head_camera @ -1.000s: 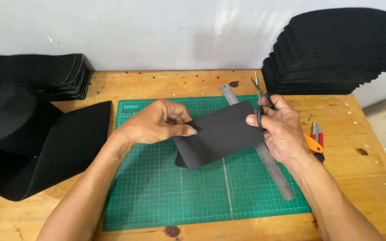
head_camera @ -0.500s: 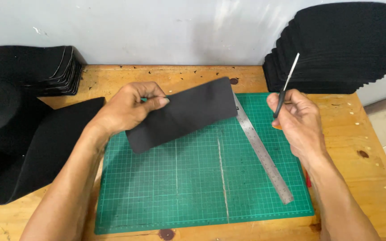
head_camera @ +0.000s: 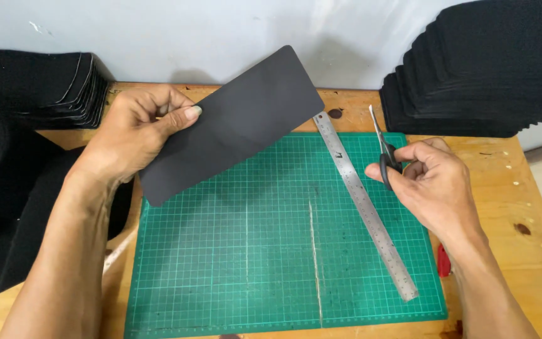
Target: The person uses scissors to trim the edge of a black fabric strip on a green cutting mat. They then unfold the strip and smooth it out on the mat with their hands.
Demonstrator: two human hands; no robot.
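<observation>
My left hand (head_camera: 134, 129) pinches one end of a dark grey rectangular sheet (head_camera: 233, 122) and holds it tilted in the air above the upper left of the green cutting mat (head_camera: 246, 251). My right hand (head_camera: 431, 182) grips black-handled scissors (head_camera: 381, 141) with their blades closed and pointing up and away, over the mat's right side. A long steel ruler (head_camera: 362, 201) lies diagonally on the mat just left of my right hand.
Stacks of black cut pieces stand at the back left (head_camera: 45, 88) and back right (head_camera: 490, 69) against the wall. A large black fabric piece (head_camera: 1, 207) hangs over the wooden table's (head_camera: 522, 207) left edge. A red-handled tool (head_camera: 443, 260) peeks from under my right wrist.
My left hand has lifted the dark sheet off the mat and carried it up and left. My right hand, with the scissors, has drawn away from the sheet to the right.
</observation>
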